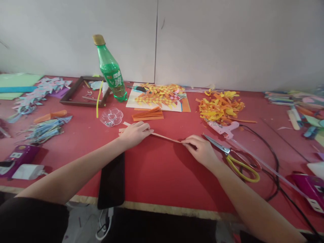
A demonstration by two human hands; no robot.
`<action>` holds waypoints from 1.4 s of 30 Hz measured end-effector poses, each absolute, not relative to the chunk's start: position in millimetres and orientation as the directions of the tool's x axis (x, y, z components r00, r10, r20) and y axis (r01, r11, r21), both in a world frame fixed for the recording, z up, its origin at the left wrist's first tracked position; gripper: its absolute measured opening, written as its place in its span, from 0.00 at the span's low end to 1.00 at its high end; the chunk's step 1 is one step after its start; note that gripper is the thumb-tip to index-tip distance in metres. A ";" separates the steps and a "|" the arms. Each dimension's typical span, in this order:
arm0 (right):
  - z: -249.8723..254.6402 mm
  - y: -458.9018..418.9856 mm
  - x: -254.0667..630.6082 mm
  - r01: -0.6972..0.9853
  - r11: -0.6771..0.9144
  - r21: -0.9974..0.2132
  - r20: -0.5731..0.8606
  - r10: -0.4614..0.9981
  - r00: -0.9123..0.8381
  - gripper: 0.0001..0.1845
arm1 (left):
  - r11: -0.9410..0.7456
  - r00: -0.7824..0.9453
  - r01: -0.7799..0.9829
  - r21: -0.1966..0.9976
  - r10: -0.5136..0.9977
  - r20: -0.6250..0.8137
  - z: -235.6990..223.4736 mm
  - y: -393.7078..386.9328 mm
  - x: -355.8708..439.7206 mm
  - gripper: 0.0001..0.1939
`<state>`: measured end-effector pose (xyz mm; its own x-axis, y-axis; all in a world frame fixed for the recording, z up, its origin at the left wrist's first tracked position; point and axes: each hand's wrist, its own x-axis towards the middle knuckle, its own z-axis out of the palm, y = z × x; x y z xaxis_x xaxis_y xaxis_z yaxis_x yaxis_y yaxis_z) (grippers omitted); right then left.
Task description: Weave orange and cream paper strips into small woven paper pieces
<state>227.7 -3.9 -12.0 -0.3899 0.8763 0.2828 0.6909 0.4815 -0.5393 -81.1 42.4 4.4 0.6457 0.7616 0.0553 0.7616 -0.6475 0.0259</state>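
Between my two hands a narrow pale orange paper strip [165,137] is stretched just over the red tabletop. My left hand [136,134] is closed on its left part, palm down, with pale strip ends [122,130] showing past the wrist side. At the other end, the thumb and fingers of my right hand [198,147] pinch the strip's tip. A stack of orange paper strips [148,114] lies just beyond my left hand. Scissors [231,155] with red and yellow handles rest to the right of my right hand.
A green bottle [111,72] stands behind a clear flower-shaped dish [111,117]. Woven yellow-orange paper [158,96] lies at the back, a heap of paper scraps [220,106] to its right. A pink glue gun [222,128] trails a black cable. A phone [111,182] overhangs the front edge.
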 end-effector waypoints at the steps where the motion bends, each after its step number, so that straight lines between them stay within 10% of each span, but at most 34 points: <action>1: -11.6 -4.0 227.4 0.691 0.481 -0.539 0.282 0.876 -0.390 0.10 | -0.648 0.646 0.761 0.022 0.761 0.054 5.3 42.2 -86.7 0.17; 21: -11.7 -3.1 231.8 0.725 0.464 -0.508 0.273 0.886 -0.376 0.09 | -0.685 0.708 0.702 -0.194 0.701 0.084 2.0 19.3 -128.3 0.21; 42: -11.3 -5.6 230.9 0.731 0.413 -0.542 0.227 0.910 -0.346 0.11 | -0.731 0.728 0.667 0.145 0.681 0.087 3.0 19.8 15.2 0.18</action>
<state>230.9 -5.6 -11.3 -0.3463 0.9103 0.2267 0.7315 0.4133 -0.5423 15.2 19.8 3.0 0.7275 0.6806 0.0869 0.6667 -0.7312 0.1447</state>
